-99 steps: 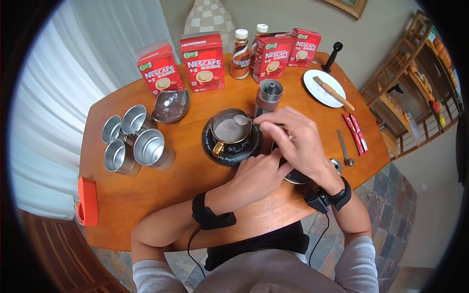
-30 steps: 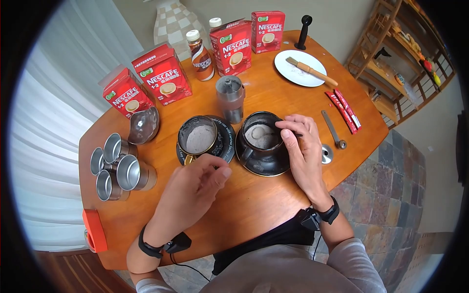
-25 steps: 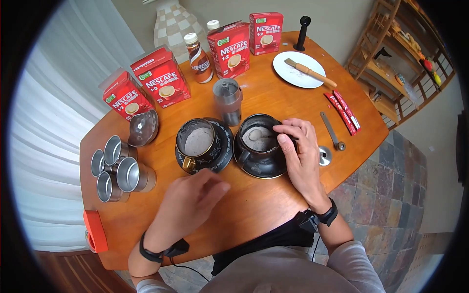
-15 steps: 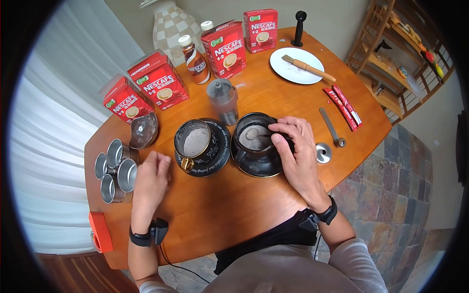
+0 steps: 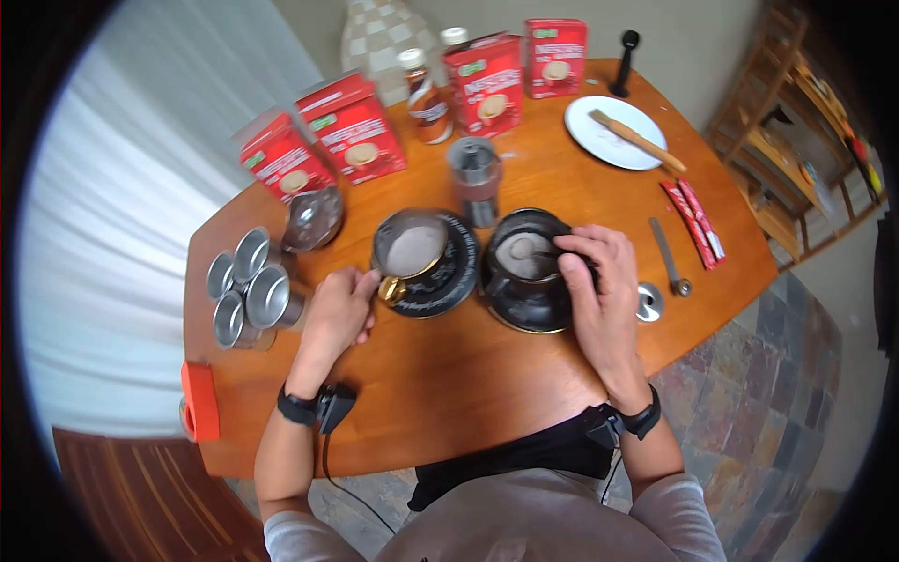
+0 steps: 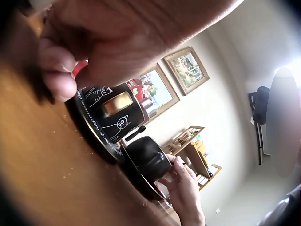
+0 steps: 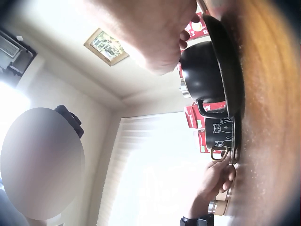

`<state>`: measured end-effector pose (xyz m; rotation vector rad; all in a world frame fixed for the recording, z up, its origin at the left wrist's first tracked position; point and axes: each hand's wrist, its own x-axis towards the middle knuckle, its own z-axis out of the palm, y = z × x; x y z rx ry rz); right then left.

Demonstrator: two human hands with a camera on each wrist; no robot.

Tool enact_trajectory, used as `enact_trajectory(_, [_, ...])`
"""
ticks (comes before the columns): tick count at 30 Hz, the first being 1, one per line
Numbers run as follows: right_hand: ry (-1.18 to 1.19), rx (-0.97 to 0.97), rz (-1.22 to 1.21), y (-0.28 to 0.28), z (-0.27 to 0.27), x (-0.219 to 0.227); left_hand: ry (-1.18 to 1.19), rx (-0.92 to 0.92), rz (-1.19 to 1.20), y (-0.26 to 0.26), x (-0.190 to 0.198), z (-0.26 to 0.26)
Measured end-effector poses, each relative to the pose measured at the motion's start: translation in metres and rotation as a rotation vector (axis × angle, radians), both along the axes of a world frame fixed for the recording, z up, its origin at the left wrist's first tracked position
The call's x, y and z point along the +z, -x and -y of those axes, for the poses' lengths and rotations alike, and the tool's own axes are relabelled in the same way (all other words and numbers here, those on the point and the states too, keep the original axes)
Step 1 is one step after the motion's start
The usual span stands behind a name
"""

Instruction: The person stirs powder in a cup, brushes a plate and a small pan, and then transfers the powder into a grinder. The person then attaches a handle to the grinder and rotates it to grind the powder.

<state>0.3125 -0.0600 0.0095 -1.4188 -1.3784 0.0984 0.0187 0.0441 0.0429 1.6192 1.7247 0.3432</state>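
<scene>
My left hand [image 5: 339, 314] is at the left side of a patterned black saucer [image 5: 457, 286], its curled fingers pinching the rim. A black cup [image 6: 110, 113] with white cat drawings and a gold handle stands on this saucer, pale powder inside. My right hand [image 5: 604, 295] is at the rim of a plain black cup [image 7: 202, 70], pinching the handle of a spoon [image 5: 543, 252] that rests in its powder; the fingers hide much of that handle. A second black saucer [image 5: 529, 317] lies under the plain cup.
A metal grinder [image 5: 476, 183] stands behind the cups. Several metal cups [image 5: 272, 298] and a glossy bowl [image 5: 314, 220] are left. Red boxes [image 5: 482, 84] and bottles [image 5: 426, 98] line the back. A plate [image 5: 609, 145] with a brush, sachets [image 5: 693, 225] and a measuring spoon [image 5: 668, 253] lie right.
The right hand has carried the spoon from the patterned cup to the plain one. My left hand has swung left toward the metal cups, then back to the patterned saucer.
</scene>
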Motion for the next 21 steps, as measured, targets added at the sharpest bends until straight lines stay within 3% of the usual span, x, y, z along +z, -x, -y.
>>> enact_trajectory(16, [0.058, 0.014, 0.003, 0.001, 0.002, 0.000, 0.149, -0.039, 0.289, 0.023, -0.015, 0.008])
enact_trajectory(21, [0.031, 0.012, -0.002, 0.000, 0.001, 0.000, 0.210, -0.077, 0.159, 0.020, 0.001, 0.026])
